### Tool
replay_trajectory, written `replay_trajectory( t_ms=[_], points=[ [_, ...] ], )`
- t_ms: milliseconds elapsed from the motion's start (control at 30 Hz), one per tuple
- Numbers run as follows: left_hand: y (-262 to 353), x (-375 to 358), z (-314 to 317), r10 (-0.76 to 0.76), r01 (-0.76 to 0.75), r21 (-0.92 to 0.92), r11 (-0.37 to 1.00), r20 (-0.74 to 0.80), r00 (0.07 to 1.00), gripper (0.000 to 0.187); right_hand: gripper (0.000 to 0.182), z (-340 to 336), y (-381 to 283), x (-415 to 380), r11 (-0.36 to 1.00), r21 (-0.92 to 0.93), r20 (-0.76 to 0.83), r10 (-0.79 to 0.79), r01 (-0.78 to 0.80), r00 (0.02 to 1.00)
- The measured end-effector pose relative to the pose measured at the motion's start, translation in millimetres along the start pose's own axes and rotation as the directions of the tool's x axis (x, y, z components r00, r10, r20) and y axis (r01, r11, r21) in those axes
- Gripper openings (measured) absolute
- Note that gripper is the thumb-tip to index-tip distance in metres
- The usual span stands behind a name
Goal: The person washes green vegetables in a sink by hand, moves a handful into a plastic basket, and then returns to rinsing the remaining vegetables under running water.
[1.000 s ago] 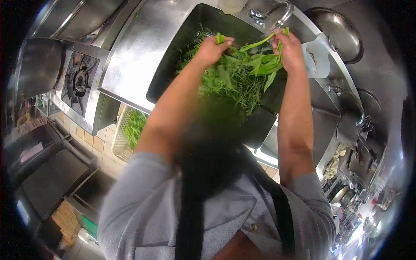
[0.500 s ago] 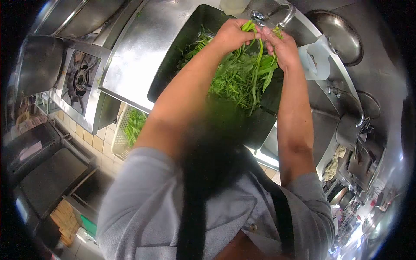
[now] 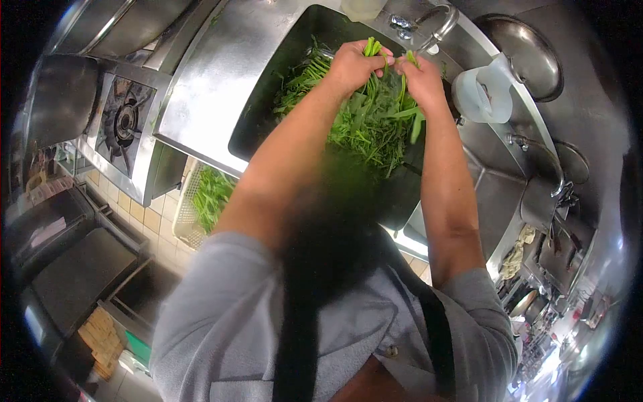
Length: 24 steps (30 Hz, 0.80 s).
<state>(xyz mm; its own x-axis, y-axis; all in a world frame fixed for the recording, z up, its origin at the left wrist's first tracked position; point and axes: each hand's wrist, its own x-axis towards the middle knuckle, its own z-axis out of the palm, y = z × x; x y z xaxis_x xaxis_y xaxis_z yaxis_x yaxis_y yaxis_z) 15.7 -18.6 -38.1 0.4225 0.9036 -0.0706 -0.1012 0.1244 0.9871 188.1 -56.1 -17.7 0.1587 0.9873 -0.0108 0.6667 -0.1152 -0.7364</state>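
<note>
My left hand (image 3: 353, 69) is closed around a bunch of leafy green stems (image 3: 372, 47) that look like water spinach. Beside it my right hand (image 3: 423, 82) pinches more of these stems, whose leaves dangle below the fingers. The fingertips of both hands nearly meet. Beneath them, a heap of the greens (image 3: 365, 134) lies in a dark rectangular sink (image 3: 256, 120). Longer stems (image 3: 309, 77) gather along the sink's left side. My forearms and a dark blur hide part of the near end.
A faucet (image 3: 445, 27) curves over the sink's far right corner, with a translucent pitcher (image 3: 469, 97) to its right. Down on the floor at left, a white plastic basket (image 3: 185, 218) holds more greens. A gas burner (image 3: 126, 122) is farther left; a steel counter (image 3: 201, 94) lies between.
My right hand has shifted left and slightly down, away from the faucet. My left hand has moved slightly left. Long strands that hung from my hands now hang less over the heap.
</note>
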Motion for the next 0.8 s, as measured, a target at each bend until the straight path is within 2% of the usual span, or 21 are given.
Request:
replay_trajectory(
  t_ms=[33,67,100,133,167,200,233,267,300,333,367,433,467,533,567,700,767,800],
  points=[
    [-4.1,-0.2,1.8,-0.013,0.01,-0.079,0.997,-0.036,0.999,0.019,0.029,-0.2,1.0,1.2,0.967,0.198,-0.004,0.167,-0.163,0.986],
    [-7.4,-1.3,2.6,-0.03,0.019,-0.158,0.987,-0.07,0.997,0.014,0.026,-1.2,2.2,1.6,0.869,0.385,0.026,0.328,-0.312,0.944],
    [-10.9,-3.3,-0.8,-0.032,0.02,-0.158,0.987,-0.072,0.997,0.014,0.02,-7.4,5.2,0.9,0.796,0.543,0.012,0.31,-0.267,0.951],
    [-13.6,-4.9,-7.4,-0.019,0.013,-0.169,0.986,-0.031,0.999,0.021,0.02,-11.9,9.3,2.0,0.796,0.543,0.013,0.309,-0.266,0.951],
    [-15.5,-6.4,-11.6,-0.005,0.007,-0.181,0.983,0.011,1.0,0.029,0.02,-16.3,9.7,2.5,0.689,0.686,0.0,0.321,-0.233,0.947],
    [-17.6,-7.3,-12.6,-0.005,0.007,-0.182,0.983,0.011,1.0,0.029,0.019,-19.1,10.2,2.6,0.56,0.806,-0.011,0.335,-0.19,0.942],
    [-19.7,-8.1,-12.8,-0.042,0.042,-0.221,0.974,0.007,0.999,0.034,0.017,-24.8,11.2,1.7,0.484,0.848,0.026,0.366,-0.214,0.93],
    [-19.1,-9.0,-12.2,-0.077,0.076,-0.258,0.963,0.005,0.997,0.039,0.017,-28.2,7.4,0.9,0.485,0.848,0.025,0.366,-0.214,0.93],
    [-18.4,-9.3,-11.0,-0.077,0.076,-0.259,0.963,0.007,0.997,0.039,0.018,-30.8,4.3,0.2,0.63,0.747,0.015,0.302,-0.212,0.953],
    [-18.0,-9.8,-8.7,-0.121,0.124,-0.357,0.926,0.032,0.992,0.042,0.02,-33.2,1.7,-1.7,0.756,0.625,0.016,0.238,-0.195,0.971],
    [-13.1,-11.8,-5.6,-0.162,0.172,-0.45,0.877,0.061,0.985,0.046,0.02,-33.8,-3.2,-4.6,0.757,0.624,0.011,0.242,-0.196,0.97],
    [-2.9,-16.6,0.7,-0.206,0.23,-0.477,0.848,0.102,0.973,0.047,0.023,-26.4,-15.4,-8.9,0.897,0.394,0.177,0.141,-0.201,0.974],
    [0.8,-18.5,2.8,-0.25,0.285,-0.502,0.816,0.139,0.958,0.048,0.023,-20.8,-19.5,-10.8,0.896,0.395,0.176,0.142,-0.202,0.974],
    [-7.4,-14.0,4.2,-0.231,0.294,-0.483,0.825,0.186,0.955,0.048,0.026,-10.2,-26.3,-13.0,0.971,0.153,0.184,0.155,-0.184,0.971],
    [-10.3,-12.2,4.2,-0.211,0.299,-0.464,0.834,0.232,0.949,0.047,0.029,-5.8,-26.3,-14.1,0.968,0.218,0.207,0.076,-0.122,0.975],
    [-8.0,-13.5,3.6,-0.151,0.258,-0.498,0.828,0.245,0.958,0.049,0.031,-1.0,-28.1,-13.4,0.952,0.246,0.226,0.127,-0.182,0.966],
    [-0.9,-20.8,2.7,-0.21,0.263,-0.367,0.892,0.179,0.961,0.051,0.03,-0.4,-27.8,-12.5,0.946,0.22,0.369,0.145,-0.238,0.918],
    [-6.4,-19.3,2.3,-0.211,0.264,-0.368,0.891,0.179,0.961,0.051,0.03,1.7,-25.6,-12.5,0.946,0.219,0.371,0.146,-0.239,0.917]
  ],
)
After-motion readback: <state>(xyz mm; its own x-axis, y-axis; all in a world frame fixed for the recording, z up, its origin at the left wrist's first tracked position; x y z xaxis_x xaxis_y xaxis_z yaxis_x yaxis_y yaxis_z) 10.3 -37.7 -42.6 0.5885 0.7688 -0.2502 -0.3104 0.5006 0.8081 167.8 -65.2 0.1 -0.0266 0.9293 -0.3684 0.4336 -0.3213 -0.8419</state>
